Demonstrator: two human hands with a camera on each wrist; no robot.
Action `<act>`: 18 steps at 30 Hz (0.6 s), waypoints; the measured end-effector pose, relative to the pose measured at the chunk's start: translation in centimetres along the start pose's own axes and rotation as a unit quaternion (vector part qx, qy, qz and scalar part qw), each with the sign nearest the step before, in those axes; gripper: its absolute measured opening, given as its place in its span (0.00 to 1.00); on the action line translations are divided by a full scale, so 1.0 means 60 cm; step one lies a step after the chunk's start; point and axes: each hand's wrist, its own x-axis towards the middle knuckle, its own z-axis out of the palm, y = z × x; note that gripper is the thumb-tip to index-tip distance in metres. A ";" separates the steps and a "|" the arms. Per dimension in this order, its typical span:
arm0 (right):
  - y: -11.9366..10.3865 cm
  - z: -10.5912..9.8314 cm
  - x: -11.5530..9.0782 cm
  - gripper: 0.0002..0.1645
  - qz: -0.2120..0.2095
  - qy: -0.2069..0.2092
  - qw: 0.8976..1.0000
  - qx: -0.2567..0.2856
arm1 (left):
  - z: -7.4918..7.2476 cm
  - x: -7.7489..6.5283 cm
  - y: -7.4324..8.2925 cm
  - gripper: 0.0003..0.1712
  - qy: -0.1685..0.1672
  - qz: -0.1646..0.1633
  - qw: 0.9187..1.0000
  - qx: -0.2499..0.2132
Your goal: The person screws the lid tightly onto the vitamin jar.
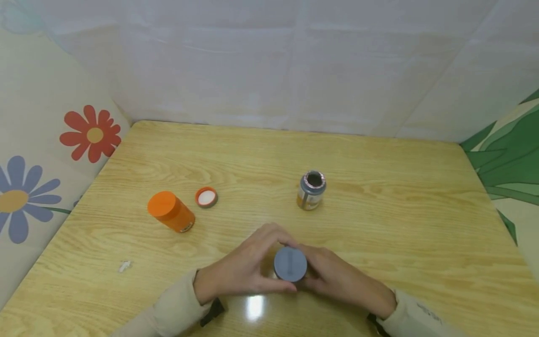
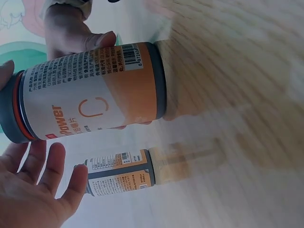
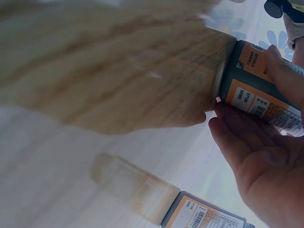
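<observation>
The left hand (image 1: 240, 270) is pinching the grey lid (image 1: 290, 264); below its fingers, the right hand (image 1: 338, 277) is gripping the bottle (image 2: 88, 97). Beyond the fingers, an open jar (image 1: 310, 195) is standing.

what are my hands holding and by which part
A cylindrical white-and-orange bottle: the left hand holds it around its round grey-blue lid, and the right hand grips its labelled body.
</observation>
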 end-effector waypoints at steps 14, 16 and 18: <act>0.000 0.001 0.000 0.33 0.006 0.001 1.000 -0.009 | -0.008 0.000 0.001 0.41 -0.056 0.010 0.998 0.008; 0.000 0.001 -0.001 0.31 0.005 0.002 1.000 -0.008 | -0.007 0.001 0.001 0.41 -0.058 0.018 0.998 0.012; 0.000 0.001 -0.002 0.30 0.004 0.002 1.000 -0.008 | -0.005 0.003 0.001 0.41 -0.059 0.023 0.998 0.013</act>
